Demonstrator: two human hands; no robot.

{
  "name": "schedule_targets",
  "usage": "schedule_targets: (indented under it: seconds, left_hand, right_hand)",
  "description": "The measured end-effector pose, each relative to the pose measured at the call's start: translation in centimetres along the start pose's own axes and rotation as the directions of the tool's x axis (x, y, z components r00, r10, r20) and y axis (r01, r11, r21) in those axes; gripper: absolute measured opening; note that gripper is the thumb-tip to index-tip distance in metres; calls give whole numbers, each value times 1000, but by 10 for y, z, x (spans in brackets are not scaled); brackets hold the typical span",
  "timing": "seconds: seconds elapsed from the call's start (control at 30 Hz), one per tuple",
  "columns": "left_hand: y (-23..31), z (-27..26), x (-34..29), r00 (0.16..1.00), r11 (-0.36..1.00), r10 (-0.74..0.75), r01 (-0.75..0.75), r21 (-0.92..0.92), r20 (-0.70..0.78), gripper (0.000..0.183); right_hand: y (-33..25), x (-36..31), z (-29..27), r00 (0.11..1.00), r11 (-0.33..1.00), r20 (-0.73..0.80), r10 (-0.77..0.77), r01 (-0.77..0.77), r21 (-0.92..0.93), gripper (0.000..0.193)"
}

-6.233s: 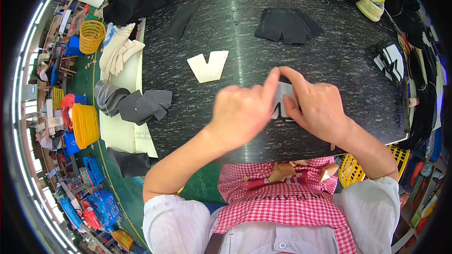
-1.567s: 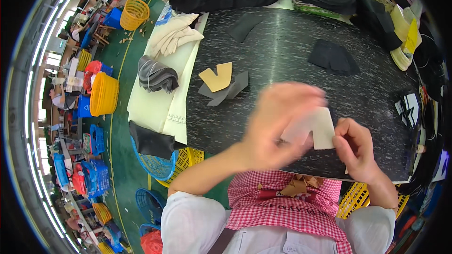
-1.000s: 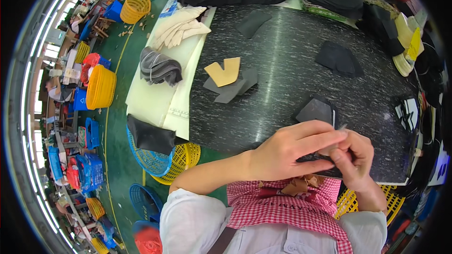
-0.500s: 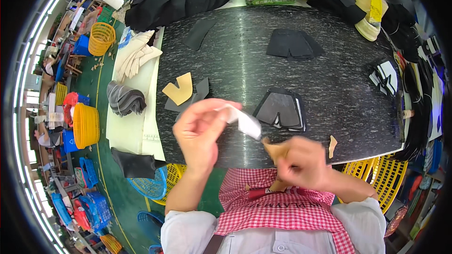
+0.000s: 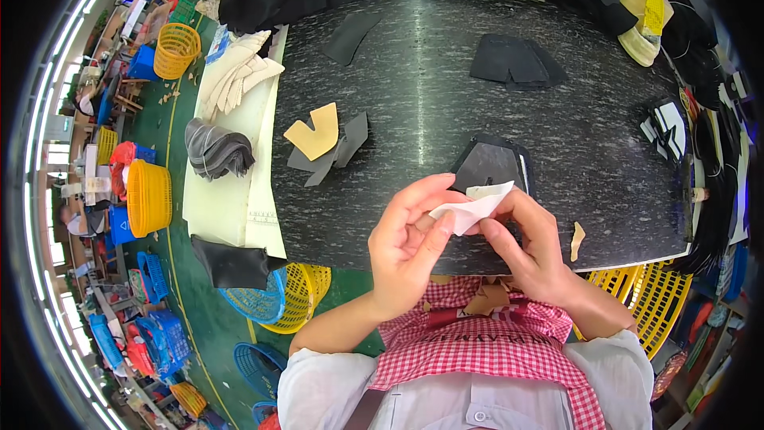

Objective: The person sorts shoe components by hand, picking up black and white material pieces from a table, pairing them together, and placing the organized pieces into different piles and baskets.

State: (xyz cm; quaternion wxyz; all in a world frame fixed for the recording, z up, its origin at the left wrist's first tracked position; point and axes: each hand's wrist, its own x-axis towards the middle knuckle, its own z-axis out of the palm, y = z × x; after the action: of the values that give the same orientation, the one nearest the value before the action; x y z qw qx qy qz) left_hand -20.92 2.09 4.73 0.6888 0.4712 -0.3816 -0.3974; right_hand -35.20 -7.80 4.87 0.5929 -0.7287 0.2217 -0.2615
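Observation:
Above the table's near edge, both my hands meet around a small, bent white cut piece (image 5: 471,213). My left hand (image 5: 406,251) pinches its left side between thumb and fingers. The right side is gripped by the fingers of my right hand (image 5: 529,243), closed close to it. Just beyond my hands lies a stack of dark notched pieces (image 5: 492,163), partly hidden by them. A tan notched piece (image 5: 314,134) rests on dark grey pieces (image 5: 330,151) to the left. Tan scraps (image 5: 487,299) sit on my red checked apron (image 5: 477,354).
A black speckled table (image 5: 382,111) carries dark pieces (image 5: 517,61) at the back and a small tan strip (image 5: 578,240) at the right. Black stacks line its far edge. At the left are a grey bundle (image 5: 219,150) and cream pieces (image 5: 235,72). Baskets (image 5: 298,299) stand below.
My left hand has moved right with the white piece. My right hand has let go of a tan piece and come up to the white one. My view has shifted slightly.

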Motion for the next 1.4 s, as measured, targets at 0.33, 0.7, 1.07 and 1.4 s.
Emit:
schedule_targets:
  seconds: [0.33, 0.7, 1.07, 1.4]
  left_hand:
    - [5, 1, 0, 996, 991, -76, 70, -110, -52, 38]
    - [31, -30, 8, 855, 678, 518, -404, 615, -10, 29]
    - [3, 4, -14, 763, 448, 219, -633, 632, 609, 65]
    - [18, -11, 19, 957, 848, -48, -112, 517, 286, 54]
  right_hand:
    - [1, -2, 3, 997, 983, -7, 83, -81, 163, 5]
    - [-10, -41, -10, 893, 848, 358, -272, 398, -350, 20]
    - [-26, -42, -8, 913, 760, 82, 398, -379, 528, 49]
    - [-11, -3, -25, 966, 872, -122, -230, 148, -467, 22]
